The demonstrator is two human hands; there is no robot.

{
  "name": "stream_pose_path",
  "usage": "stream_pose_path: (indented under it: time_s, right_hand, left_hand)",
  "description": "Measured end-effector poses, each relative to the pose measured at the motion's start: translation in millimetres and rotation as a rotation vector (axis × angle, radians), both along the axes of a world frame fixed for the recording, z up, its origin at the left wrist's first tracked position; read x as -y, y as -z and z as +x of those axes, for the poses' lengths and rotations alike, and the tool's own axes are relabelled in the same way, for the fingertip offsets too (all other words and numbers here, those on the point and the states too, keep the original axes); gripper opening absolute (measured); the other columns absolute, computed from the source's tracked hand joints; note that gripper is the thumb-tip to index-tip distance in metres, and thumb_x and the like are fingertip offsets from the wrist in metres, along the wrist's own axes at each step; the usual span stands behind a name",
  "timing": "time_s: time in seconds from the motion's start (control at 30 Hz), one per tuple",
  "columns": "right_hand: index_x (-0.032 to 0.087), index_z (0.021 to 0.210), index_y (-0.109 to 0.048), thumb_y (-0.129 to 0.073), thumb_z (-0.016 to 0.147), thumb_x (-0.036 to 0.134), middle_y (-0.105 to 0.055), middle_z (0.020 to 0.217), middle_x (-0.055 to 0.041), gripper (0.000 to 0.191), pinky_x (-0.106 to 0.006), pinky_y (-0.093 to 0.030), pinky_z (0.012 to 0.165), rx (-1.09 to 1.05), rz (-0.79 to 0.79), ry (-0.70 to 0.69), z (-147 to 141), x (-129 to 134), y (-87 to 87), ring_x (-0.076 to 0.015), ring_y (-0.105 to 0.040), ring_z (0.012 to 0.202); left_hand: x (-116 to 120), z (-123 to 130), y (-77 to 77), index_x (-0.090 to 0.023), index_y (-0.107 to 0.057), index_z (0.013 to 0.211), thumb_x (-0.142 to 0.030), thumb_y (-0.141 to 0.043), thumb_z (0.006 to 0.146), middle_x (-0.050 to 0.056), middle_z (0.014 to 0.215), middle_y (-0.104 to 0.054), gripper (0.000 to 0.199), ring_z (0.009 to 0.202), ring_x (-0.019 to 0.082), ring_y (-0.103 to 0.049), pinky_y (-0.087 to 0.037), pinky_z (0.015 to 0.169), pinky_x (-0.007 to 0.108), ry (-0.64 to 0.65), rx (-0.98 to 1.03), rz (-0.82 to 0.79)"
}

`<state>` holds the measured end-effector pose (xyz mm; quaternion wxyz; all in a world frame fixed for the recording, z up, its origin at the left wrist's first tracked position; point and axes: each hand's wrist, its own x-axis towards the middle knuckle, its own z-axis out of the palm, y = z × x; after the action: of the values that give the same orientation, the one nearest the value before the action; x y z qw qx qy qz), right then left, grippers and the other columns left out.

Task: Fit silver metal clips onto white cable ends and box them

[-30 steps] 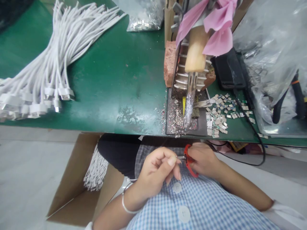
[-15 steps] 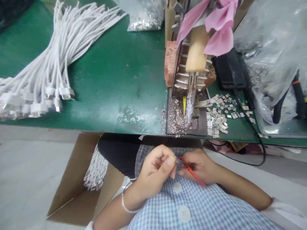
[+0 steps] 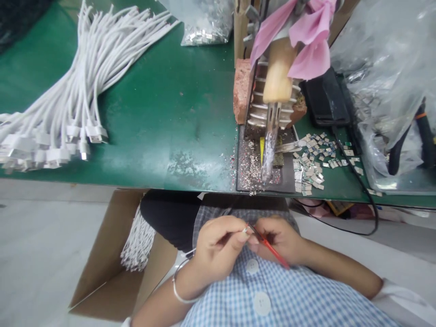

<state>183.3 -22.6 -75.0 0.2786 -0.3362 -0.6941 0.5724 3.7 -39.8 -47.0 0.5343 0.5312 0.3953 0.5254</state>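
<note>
On the near side of the soldering iron (image 3: 279, 77), off the desk (image 3: 153, 118), the left hand (image 3: 218, 250) pinches the end of a white cable (image 3: 245, 230) between its fingers. Facing it, also nearer than the iron, the right hand's (image 3: 282, 238) fingers grip red-handled scissors (image 3: 275, 254), blades at the cable end (whether they touch it is too small to tell). Left of the iron lies a bundle of white USB cables (image 3: 91, 72); right of it, small metal connectors (image 3: 309, 168) are scattered. Lower left of the iron, a cardboard box (image 3: 95, 254) holds more cables (image 3: 138, 243).
</note>
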Motion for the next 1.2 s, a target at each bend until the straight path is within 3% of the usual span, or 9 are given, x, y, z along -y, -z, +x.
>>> stream_pose_path:
  time_s: [0.1,0.23,0.4,0.5,0.6,0.8,0.93,1.03,1.2]
  right_hand:
    - [0.02,0.058,-0.035,-0.06,0.084,0.026,-0.031,0.052,0.0083,0.037,-0.018,-0.023,0.043,0.055,0.108,-0.003,10,-7,-6.9,-0.0054,-0.026,0.046]
    - [0.019,0.058,-0.036,-0.059,0.076,0.01,-0.028,0.054,0.0076,0.03,-0.022,-0.02,0.048,0.088,0.181,0.045,13,-10,-12.5,-0.0069,-0.024,0.051]
    - [0.02,0.06,-0.035,-0.061,0.077,0.016,-0.031,0.053,0.0087,0.031,-0.018,-0.021,0.045,0.037,0.07,0.085,0,1,-5.9,-0.0044,-0.026,0.047]
    - [0.02,0.06,-0.036,-0.063,0.077,0.023,-0.036,0.052,0.0083,0.032,-0.017,-0.024,0.044,-0.035,-0.192,0.077,-8,6,-3.4,-0.0045,-0.03,0.047]
    - [0.021,0.062,-0.036,-0.065,0.076,0.031,-0.036,0.053,0.0083,0.033,-0.017,-0.027,0.043,-0.107,-0.455,0.051,-11,9,-4.8,-0.0048,-0.029,0.046]
    - [0.022,0.066,-0.036,-0.061,0.079,0.053,-0.034,0.054,0.0086,0.042,-0.017,-0.028,0.041,-0.112,-0.577,0.008,-11,13,-3.4,-0.0054,-0.029,0.046]
    - [0.021,0.064,-0.038,-0.064,0.077,0.052,-0.034,0.055,0.008,0.043,-0.017,-0.029,0.042,-0.115,-0.603,-0.043,-4,11,-1.9,-0.0057,-0.03,0.048]
    - [0.019,0.06,-0.038,-0.067,0.078,0.039,-0.035,0.053,0.0081,0.039,-0.017,-0.025,0.044,0.002,-0.42,-0.083,10,4,-7.7,-0.0053,-0.029,0.048]
    - [0.019,0.059,-0.037,-0.06,0.081,0.022,-0.033,0.052,0.0084,0.031,-0.018,-0.02,0.045,0.257,0.009,-0.113,25,-5,-20.6,-0.0049,-0.028,0.045]
  left_hand:
    - [-4,-13,-11.9,-0.015,-0.065,0.083,-0.013,-0.057,0.091,0.002,0.06,-0.066,0.011,0.053,0.009,-0.06,-0.047,0.052,0.017,0.147,-0.191,0.027]
    - [-4,-16,-18.4,-0.015,-0.065,0.091,-0.017,-0.055,0.094,-0.002,0.053,-0.063,0.011,0.045,0.006,-0.056,-0.045,0.047,0.012,0.29,0.02,-0.236]
    - [4,1,-2.2,-0.019,-0.069,0.094,-0.019,-0.061,0.092,0.002,0.079,-0.079,0.008,0.074,0.011,-0.074,-0.058,0.069,0.017,0.13,0.442,-0.311]
    - [8,6,6.7,-0.02,-0.069,0.095,-0.022,-0.064,0.091,0.001,0.078,-0.079,0.007,0.069,0.011,-0.074,-0.06,0.066,0.019,0.056,0.487,-0.314]
    - [9,7,12.4,-0.018,-0.068,0.091,-0.028,-0.064,0.09,0.003,0.071,-0.077,0.012,0.06,0.013,-0.072,-0.06,0.06,0.022,-0.015,0.365,-0.314]
    - [11,11,19.8,-0.016,-0.066,0.09,-0.033,-0.059,0.093,0.005,0.068,-0.075,0.018,0.06,0.014,-0.071,-0.058,0.059,0.022,-0.095,0.143,-0.242]
    - [9,3,10.0,-0.016,-0.067,0.088,-0.024,-0.058,0.093,0.003,0.065,-0.073,0.013,0.055,0.012,-0.067,-0.054,0.056,0.019,-0.07,0.027,-0.164]
    - [5,-12,-0.5,-0.016,-0.069,0.086,-0.01,-0.061,0.086,0.003,0.065,-0.073,0.01,0.058,0.013,-0.066,-0.052,0.057,0.02,0.037,-0.183,-0.01]
    - [-2,-28,-13.3,-0.013,-0.06,0.102,-0.002,-0.051,0.083,0.009,0.077,-0.075,0.024,0.054,0.016,-0.065,-0.048,0.049,0.025,0.155,-0.762,0.521]
